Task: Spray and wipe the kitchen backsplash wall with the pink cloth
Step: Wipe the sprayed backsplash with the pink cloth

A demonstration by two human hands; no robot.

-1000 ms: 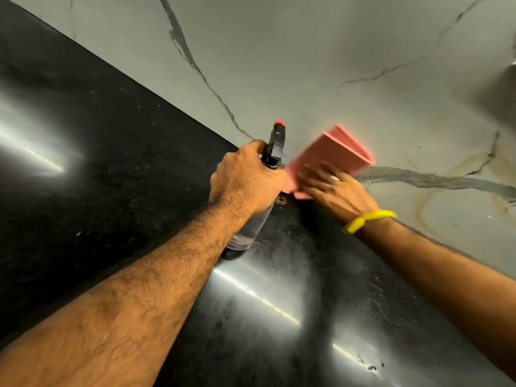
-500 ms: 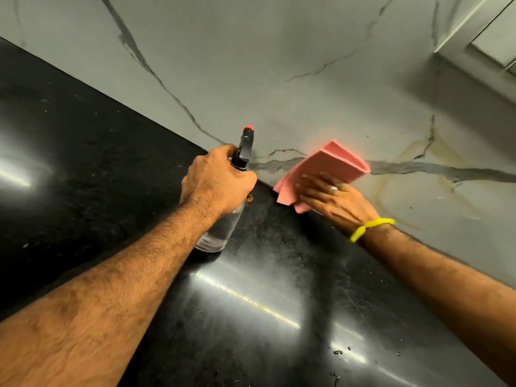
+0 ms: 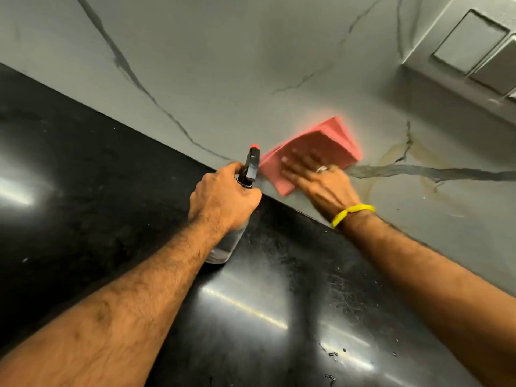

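Observation:
A folded pink cloth (image 3: 329, 143) lies flat against the grey marble backsplash wall (image 3: 251, 65), just above the counter edge. My right hand (image 3: 321, 180), with a ring and a yellow wristband, presses on it with fingers spread. My left hand (image 3: 223, 199) grips a clear spray bottle (image 3: 226, 247) with a black trigger head and red nozzle (image 3: 252, 160), held upright over the counter, just left of the cloth.
The glossy black countertop (image 3: 97, 177) fills the lower left and shows light reflections and small crumbs near the front. Yellowish stains and dark veins (image 3: 418, 171) mark the wall right of the cloth. A grey cabinet underside (image 3: 472, 43) hangs at the top right.
My right hand has slid the cloth up the wall and a little to the right. The view tilted up, revealing the cabinet. My left hand keeps its hold on the bottle.

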